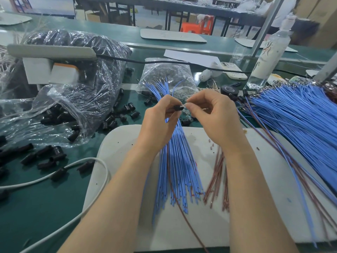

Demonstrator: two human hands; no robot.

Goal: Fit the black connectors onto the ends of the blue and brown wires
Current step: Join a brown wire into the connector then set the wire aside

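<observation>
Connector (177,107) pinched in left grip (160,115); right grip (209,114) pinches wire end (184,105) at 3 o'clock: align straight, push home.

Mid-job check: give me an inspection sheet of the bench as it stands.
Surface: green bench, white mat in front.
Job's things: blue wires fanned on mat, brown wires beside; loose connectors left; larger blue wire pile right.
Clutter: connector bags, bottle, phone, tape roll.
Hands: left hand pinches black connector; right hand pinches what looks like a wire end at it.
Cables: white cable crosses bench left; black cable behind.
Surroundings: more benches, orange stool.
</observation>
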